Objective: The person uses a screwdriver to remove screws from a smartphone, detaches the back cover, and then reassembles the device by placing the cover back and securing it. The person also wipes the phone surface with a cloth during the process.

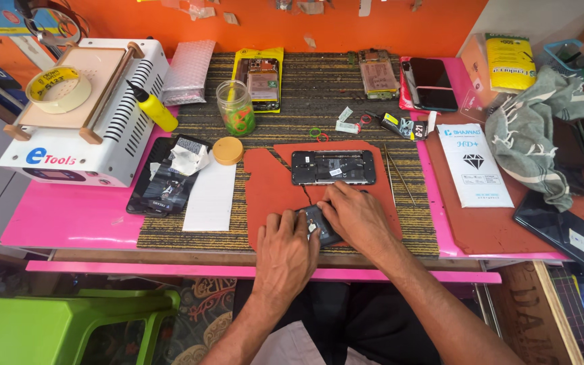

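Both hands are down on the red mat [272, 196], working 1 small dark part [317, 225] at the mat's 6 o'clock edge. The left hand [286, 251] lies flat over the part's 9 o'clock side, fingers close together and pressing down on it. The right hand [357, 215] comes in from 3 o'clock, fingers curled and bunched onto the part's top corner; whether they pinch it or just press, I cannot tell. Straight up at 12 o'clock from the hands, an opened phone [333, 167] lies flat on the same mat, insides showing, apart from the hands. Just at 3 o'clock of that phone, tweezers [396, 177] lie on the striped mat [346, 88]. At 10 o'clock, an orange lid [228, 150] sits beside a white sheet [210, 196], and next to those a black phone [163, 179] carries crumpled tape. Further up at 11 o'clock stands a clear jar [236, 107] with coloured bands inside, and a yellow bottle [153, 107] leans toward it. Far out at 9 o'clock, a white machine [103, 128] holds a tape roll [58, 88] on top. At 2 o'clock, a white packet [473, 165] lies next to a grey cloth [532, 128]. Down at 8 o'clock, a green stool [69, 324] stands below the bench.
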